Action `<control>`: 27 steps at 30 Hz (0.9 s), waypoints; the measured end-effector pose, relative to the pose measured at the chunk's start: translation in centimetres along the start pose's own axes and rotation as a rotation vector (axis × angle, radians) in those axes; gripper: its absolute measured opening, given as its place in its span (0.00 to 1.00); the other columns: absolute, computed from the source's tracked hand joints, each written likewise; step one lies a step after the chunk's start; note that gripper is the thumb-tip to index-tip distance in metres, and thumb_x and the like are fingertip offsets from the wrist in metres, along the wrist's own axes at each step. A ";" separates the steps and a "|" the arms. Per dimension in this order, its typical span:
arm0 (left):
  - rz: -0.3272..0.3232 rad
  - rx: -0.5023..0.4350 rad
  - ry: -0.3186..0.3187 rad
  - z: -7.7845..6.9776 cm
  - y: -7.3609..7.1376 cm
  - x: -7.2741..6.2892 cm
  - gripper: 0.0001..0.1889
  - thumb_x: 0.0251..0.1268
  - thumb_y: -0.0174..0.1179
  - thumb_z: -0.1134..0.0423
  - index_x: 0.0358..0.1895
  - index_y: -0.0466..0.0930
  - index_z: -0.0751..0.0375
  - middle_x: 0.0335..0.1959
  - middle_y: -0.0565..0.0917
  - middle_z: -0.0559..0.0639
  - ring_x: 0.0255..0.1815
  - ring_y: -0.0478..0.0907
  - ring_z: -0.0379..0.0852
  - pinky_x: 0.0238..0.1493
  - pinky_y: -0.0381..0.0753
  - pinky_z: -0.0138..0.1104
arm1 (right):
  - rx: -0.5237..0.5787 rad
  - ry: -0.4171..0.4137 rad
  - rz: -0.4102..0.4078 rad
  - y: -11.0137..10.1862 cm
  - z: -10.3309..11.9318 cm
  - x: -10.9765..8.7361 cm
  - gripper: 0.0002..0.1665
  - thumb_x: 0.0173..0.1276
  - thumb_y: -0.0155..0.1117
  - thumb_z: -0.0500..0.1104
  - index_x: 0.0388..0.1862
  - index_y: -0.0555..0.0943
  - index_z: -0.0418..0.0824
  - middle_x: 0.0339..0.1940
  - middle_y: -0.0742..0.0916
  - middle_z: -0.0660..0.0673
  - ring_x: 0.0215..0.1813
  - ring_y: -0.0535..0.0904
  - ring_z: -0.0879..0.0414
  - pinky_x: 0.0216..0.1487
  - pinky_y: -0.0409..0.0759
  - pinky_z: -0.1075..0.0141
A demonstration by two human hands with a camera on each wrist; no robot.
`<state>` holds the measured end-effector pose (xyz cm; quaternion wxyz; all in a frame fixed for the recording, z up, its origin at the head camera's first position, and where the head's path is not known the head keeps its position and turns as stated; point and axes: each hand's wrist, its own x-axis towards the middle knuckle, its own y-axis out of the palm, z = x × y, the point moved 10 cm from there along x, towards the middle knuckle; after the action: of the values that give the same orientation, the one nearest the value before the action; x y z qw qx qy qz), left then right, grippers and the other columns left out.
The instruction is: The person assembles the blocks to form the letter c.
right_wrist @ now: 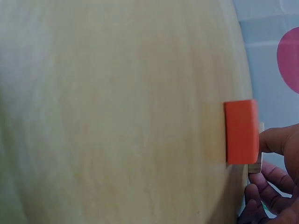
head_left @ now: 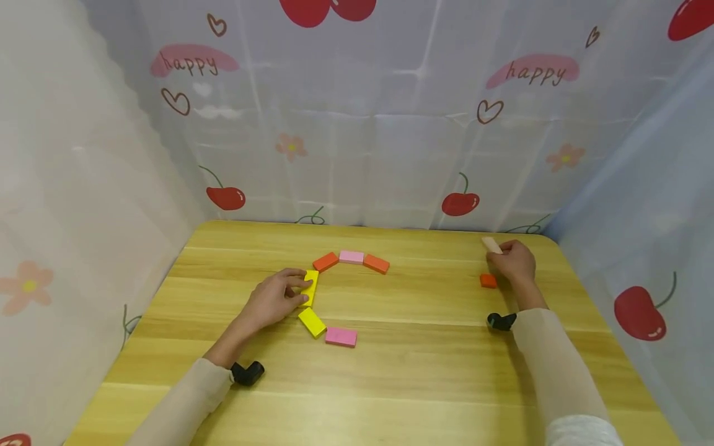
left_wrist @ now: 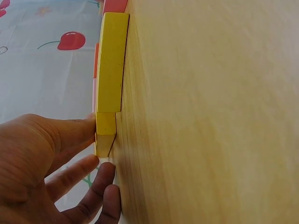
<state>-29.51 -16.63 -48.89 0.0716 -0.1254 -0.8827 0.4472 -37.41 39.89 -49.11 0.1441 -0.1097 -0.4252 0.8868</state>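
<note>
In the head view, my left hand [head_left: 274, 298] is at a yellow block [head_left: 312, 288], thumb and fingertips pinching it where it lies on the table. A second yellow block [head_left: 312, 323] and a pink block [head_left: 341, 337] lie below it. Above, an orange block [head_left: 326, 261], a paler pink block [head_left: 351, 257] and another orange block [head_left: 376, 264] continue the curved line. Over at the far right, my right hand [head_left: 515, 262] pinches a plain wooden block [head_left: 491, 245] between thumb and fingers. A loose orange block [right_wrist: 241, 132] lies nearer than that hand, partly hiding the wooden one in the right wrist view.
The wooden table [head_left: 418, 371] has its back edge against a cherry-patterned curtain [head_left: 379, 161], with more curtain at both sides. Black wrist-worn pieces stick out inward at the left wrist [head_left: 248, 373] and right wrist [head_left: 501, 321].
</note>
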 end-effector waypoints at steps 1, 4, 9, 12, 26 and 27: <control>0.001 0.000 0.002 0.0 0.0 0.0 0.20 0.72 0.72 0.58 0.65 0.89 0.50 0.74 0.81 0.49 0.47 0.85 0.41 0.45 0.81 0.37 | -0.007 -0.008 -0.002 0.0 0.0 0.0 0.33 0.75 0.64 0.51 0.66 0.76 0.27 0.61 0.83 0.27 0.57 0.78 0.34 0.55 0.78 0.48; 0.003 -0.001 -0.002 0.0 0.0 0.0 0.20 0.72 0.72 0.58 0.65 0.89 0.50 0.74 0.82 0.49 0.46 0.84 0.40 0.45 0.80 0.37 | -0.025 -0.025 -0.006 0.1 -0.2 0.2 0.31 0.75 0.64 0.51 0.64 0.77 0.27 0.59 0.84 0.27 0.56 0.79 0.34 0.53 0.77 0.50; 0.000 -0.003 0.000 0.0 0.0 0.0 0.20 0.72 0.72 0.58 0.65 0.89 0.50 0.74 0.82 0.49 0.46 0.84 0.40 0.44 0.80 0.36 | -0.037 -0.026 -0.013 0.1 -0.5 0.5 0.32 0.74 0.64 0.53 0.64 0.78 0.28 0.59 0.85 0.28 0.56 0.80 0.35 0.53 0.77 0.50; -0.003 -0.005 0.007 -0.1 -0.1 0.0 0.19 0.72 0.72 0.58 0.64 0.89 0.50 0.74 0.82 0.49 0.46 0.85 0.40 0.44 0.81 0.36 | -0.029 -0.019 -0.007 0.1 -0.8 0.8 0.32 0.75 0.63 0.53 0.65 0.78 0.29 0.59 0.84 0.29 0.56 0.80 0.35 0.53 0.77 0.51; -0.002 -0.003 0.016 0.0 0.0 0.1 0.19 0.72 0.72 0.58 0.64 0.89 0.50 0.74 0.82 0.49 0.47 0.86 0.41 0.45 0.82 0.37 | -0.002 -0.107 -0.001 0.2 -0.2 0.0 0.31 0.74 0.65 0.52 0.63 0.80 0.29 0.57 0.85 0.29 0.56 0.81 0.37 0.49 0.74 0.59; -0.002 -0.003 0.017 0.0 0.0 0.1 0.19 0.72 0.72 0.58 0.64 0.89 0.50 0.74 0.82 0.49 0.47 0.86 0.41 0.45 0.82 0.37 | -0.003 -0.121 -0.001 0.2 0.1 -0.2 0.30 0.75 0.65 0.52 0.63 0.80 0.29 0.57 0.85 0.28 0.56 0.82 0.37 0.49 0.75 0.59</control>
<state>-29.63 -16.59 -48.88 0.0792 -0.1283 -0.8829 0.4447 -37.28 39.68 -49.19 0.1186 -0.0557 -0.4345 0.8911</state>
